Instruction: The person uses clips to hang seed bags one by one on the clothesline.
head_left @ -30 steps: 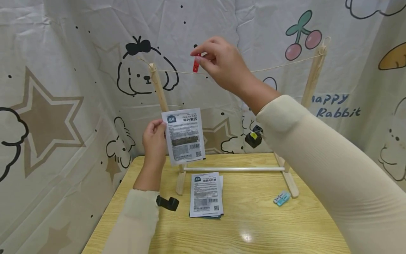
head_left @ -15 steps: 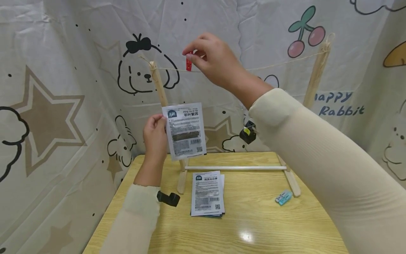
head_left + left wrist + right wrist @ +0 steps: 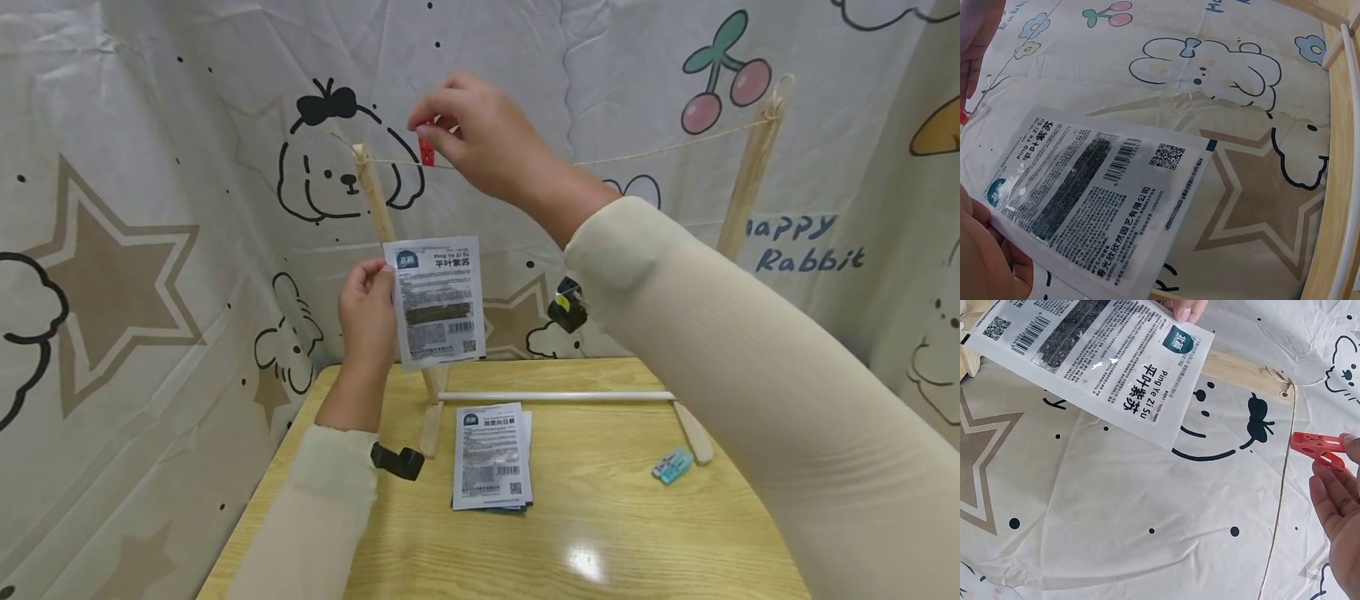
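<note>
- While right hand (image 3: 480, 142) pinches small red plastic clothespin (image 3: 427, 150) at thin twine line (image 3: 660, 148) — near left wooden post (image 3: 372, 196), open line rightward.
- Left hand (image 3: 367, 312) fingers clamp white printed seed packet (image 3: 438, 302) by its left edge — hanging below the line, well apart.

open gap below the string (image 3: 660, 148)
room between the two wooden posts (image 3: 372, 200); held seed packet (image 3: 438, 302) blocks the left side, curtain (image 3: 150, 250) close behind.
</note>
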Tool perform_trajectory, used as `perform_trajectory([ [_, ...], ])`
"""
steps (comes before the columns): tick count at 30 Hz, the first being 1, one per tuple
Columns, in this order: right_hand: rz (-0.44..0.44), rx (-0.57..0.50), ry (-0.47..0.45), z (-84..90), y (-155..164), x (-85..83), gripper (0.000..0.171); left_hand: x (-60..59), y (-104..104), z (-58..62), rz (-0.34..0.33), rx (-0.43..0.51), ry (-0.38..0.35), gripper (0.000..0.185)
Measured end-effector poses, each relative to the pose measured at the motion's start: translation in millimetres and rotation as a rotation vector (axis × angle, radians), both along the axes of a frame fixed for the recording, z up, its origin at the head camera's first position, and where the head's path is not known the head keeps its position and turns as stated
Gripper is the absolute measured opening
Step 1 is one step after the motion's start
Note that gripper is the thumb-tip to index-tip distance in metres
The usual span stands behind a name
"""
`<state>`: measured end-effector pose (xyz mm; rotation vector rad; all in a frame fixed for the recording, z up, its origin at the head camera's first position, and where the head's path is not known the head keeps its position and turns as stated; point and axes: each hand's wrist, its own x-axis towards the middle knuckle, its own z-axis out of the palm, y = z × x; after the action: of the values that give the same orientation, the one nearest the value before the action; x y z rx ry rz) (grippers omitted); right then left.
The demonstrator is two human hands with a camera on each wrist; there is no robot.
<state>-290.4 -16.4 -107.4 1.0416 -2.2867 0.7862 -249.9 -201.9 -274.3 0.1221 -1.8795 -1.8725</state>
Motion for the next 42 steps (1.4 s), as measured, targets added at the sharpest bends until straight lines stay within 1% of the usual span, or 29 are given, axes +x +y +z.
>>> perform_trajectory([
  [5,-0.001,0.012,-0.016,1.7,-4,-0.7,0.023,-1.5,0,2.7,0.004,-0.003,-0.001,0.020],
  [11,-0.008,0.036,-0.011,1.2,-7,-2.6,0.023,-7.2,0,5.7,0.024,0.033,0.006,0.017],
  [15,-0.018,0.055,-0.029,0.9,-9,-2.0,0.024,-7.8,1,7.6,0.017,0.042,0.010,0.016],
  [22,-0.039,0.076,-0.054,1.4,-11,0.4,0.025,-9.2,2,12.9,0.008,0.035,0.038,0.018],
  [28,-0.023,0.060,-0.058,1.4,-10,0.5,0.024,-10.0,2,19.0,0.016,0.006,0.028,0.020],
  [34,-0.044,0.082,-0.071,-0.3,-10,0.2,0.025,-12.8,3,26.1,0.034,-0.014,0.034,0.021],
  [42,-0.054,0.081,-0.064,-0.3,-10,-0.7,0.026,-13.5,3,31.5,0.025,0.002,0.029,0.019],
])
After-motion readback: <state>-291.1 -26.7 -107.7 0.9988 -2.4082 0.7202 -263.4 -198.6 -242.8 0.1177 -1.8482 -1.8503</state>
